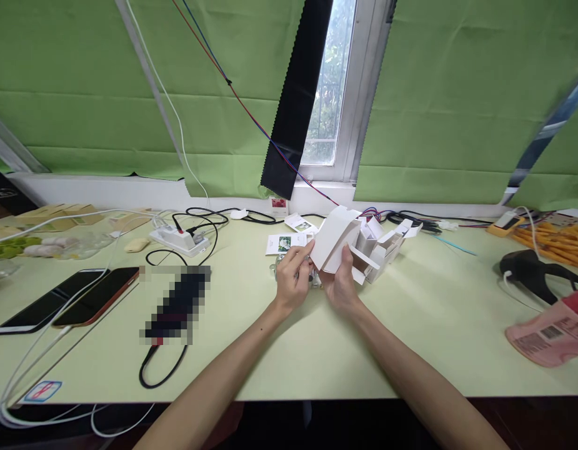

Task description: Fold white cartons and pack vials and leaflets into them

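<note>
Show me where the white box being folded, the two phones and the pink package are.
white box (333, 245), head view, on its flat side panel.
two phones (99, 297), head view, on the red-edged phone's screen.
pink package (548, 334), head view, on its label.

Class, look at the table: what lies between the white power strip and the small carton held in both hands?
In the head view, a printed white card lies flat between the power strip and the carton.

Even daylight from the window (327, 94) — edges bowed, right side blurred.
</note>
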`<state>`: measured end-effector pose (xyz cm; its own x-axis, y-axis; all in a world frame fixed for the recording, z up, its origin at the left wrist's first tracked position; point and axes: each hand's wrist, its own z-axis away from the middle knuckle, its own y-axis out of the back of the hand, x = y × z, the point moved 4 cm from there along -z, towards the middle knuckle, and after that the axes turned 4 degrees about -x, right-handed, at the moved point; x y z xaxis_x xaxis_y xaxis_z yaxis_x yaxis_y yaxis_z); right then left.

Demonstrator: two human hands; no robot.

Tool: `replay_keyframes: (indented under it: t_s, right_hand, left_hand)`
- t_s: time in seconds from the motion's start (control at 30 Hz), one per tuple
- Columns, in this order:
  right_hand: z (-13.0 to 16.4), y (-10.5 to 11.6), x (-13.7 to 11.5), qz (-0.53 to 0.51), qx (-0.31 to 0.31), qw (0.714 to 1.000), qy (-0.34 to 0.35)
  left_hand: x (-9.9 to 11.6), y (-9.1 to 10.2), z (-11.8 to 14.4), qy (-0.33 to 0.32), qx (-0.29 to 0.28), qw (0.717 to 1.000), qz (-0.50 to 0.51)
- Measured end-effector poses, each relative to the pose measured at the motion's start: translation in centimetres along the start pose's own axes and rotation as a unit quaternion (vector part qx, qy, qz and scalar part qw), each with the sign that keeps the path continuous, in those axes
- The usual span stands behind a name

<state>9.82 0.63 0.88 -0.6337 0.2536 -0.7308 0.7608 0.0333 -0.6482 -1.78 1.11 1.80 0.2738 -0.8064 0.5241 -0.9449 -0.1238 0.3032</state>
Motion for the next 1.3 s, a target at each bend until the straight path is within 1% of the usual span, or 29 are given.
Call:
replay_keyframes:
  t_s: [0.5, 0.73, 0.87, 1.0, 1.3]
  right_hand:
    - [-0.09, -0.20, -0.08, -0.058, -0.004, 0.998, 0.000]
    - [-0.09, -0.15, -0.11, -0.057, -0.003, 0.998, 0.004]
    - [-0.03, -0.26, -0.06, -0.092, 0.000, 0.996, -0.016]
    - [0.12, -0.43, -0.11, -0.130, 0.003, 0.991, -0.026]
    - [0.20, -0.66, -0.10, -0.137, -0.013, 0.990, -0.030]
  left_hand:
    - [0.26, -0.05, 0.05, -0.019, 0.013, 1.000, 0.000]
    - [0.27, -0.09, 0.01, -0.016, 0.014, 1.000, 0.006]
    - [0.24, -0.11, 0.02, -0.018, 0.014, 1.000, 0.007]
    - [0.22, -0.13, 0.04, -0.015, 0.016, 1.000, 0.009]
    - [0.35, -0.20, -0.03, 0.016, 0.023, 1.000, 0.001]
